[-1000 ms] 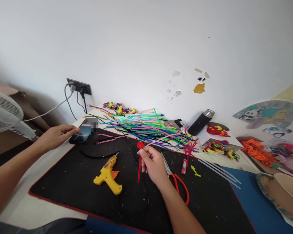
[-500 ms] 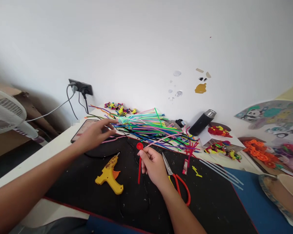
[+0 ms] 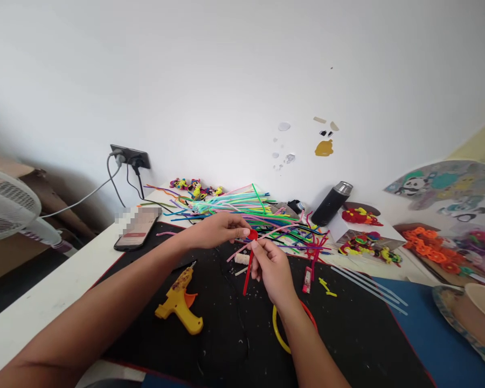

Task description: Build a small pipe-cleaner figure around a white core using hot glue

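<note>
While my right hand [image 3: 272,265] pinches a red piece [image 3: 247,280] between thumb and fingers just below its round, flat head, my left hand [image 3: 220,230] meets that head from the other side, thumb and fingertips drawn together at its edge. The piece is held above the black mat [image 3: 222,345], its straight stem slanting down and slightly leftward in view. Behind my hands spreads a pile of fuzzy stems [image 3: 242,207] in many colours (green, blue, pink and purple among them). A pale, spool-like object [image 3: 241,259] lies on the mat near the red stem, partly hidden by it. To the left rests a yellow glue gun [image 3: 181,304] with an orange trigger, its nozzle pointing away from me; farther left, a phone [image 3: 139,231] overlaps the mat's edge. Beneath my right forearm show red and yellow handle loops [image 3: 281,331]. To the right lie a small pink-and-red object [image 3: 307,280], yellow snippets [image 3: 327,287] and several translucent sticks [image 3: 367,288]. A dark flask [image 3: 329,206] with a silvery cap leans at the rear, beyond the mat.
</note>
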`<state>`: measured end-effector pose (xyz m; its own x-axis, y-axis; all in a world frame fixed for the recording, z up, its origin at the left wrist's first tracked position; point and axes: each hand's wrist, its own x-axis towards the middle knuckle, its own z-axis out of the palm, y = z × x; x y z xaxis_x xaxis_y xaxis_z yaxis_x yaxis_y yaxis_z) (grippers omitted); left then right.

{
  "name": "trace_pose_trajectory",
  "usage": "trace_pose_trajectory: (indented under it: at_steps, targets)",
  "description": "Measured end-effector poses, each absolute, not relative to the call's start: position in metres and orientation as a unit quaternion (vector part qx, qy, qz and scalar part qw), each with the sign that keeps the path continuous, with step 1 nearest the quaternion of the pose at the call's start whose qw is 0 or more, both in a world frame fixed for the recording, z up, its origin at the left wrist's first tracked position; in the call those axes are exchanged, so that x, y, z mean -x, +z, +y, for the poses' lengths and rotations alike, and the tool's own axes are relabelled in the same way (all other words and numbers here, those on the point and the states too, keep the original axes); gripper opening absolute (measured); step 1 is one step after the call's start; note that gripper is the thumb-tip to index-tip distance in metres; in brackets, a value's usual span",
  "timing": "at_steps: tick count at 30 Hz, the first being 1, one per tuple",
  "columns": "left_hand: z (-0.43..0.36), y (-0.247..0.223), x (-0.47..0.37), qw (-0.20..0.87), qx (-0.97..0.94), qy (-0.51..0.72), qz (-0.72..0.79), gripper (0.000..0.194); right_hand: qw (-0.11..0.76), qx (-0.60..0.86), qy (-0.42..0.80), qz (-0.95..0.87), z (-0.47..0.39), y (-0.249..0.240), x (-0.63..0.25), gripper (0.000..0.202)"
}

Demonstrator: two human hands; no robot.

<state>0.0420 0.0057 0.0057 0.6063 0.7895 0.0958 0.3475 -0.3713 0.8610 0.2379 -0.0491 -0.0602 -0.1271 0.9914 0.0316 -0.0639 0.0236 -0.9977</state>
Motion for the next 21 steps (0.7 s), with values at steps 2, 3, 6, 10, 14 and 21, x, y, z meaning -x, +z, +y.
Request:
trace_pose_trajectory:
  at_steps: [2, 3, 6, 10, 14, 21]
  targets:
    - [0.006, 0.002, -0.040, 0.441, -0.779, 0.253, 0.367, 0.039, 0.488, 0.443, 0.539, -0.524, -0.049, -0.061, -0.239, 0.039]
    - [0.006, 0.000, -0.038, 0.448, -0.774, 0.251, 0.370, 0.039, 0.486, 0.444, 0.538, -0.526, -0.049, -0.060, -0.238, 0.039]
    - [0.008, -0.005, -0.032, 0.451, -0.771, 0.248, 0.376, 0.040, 0.475, 0.449, 0.534, -0.535, -0.050, -0.060, -0.237, 0.039]
    - [0.008, -0.005, -0.027, 0.424, -0.778, 0.251, 0.390, 0.044, 0.462, 0.455, 0.531, -0.546, -0.050, -0.060, -0.236, 0.039]
    - [0.002, -0.001, -0.030, 0.445, -0.768, 0.248, 0.388, 0.045, 0.457, 0.457, 0.530, -0.549, -0.048, -0.063, -0.238, 0.039]
    - [0.000, -0.007, -0.036, 0.479, -0.749, 0.260, 0.376, 0.041, 0.448, 0.463, 0.526, -0.555, -0.048, -0.063, -0.239, 0.039]
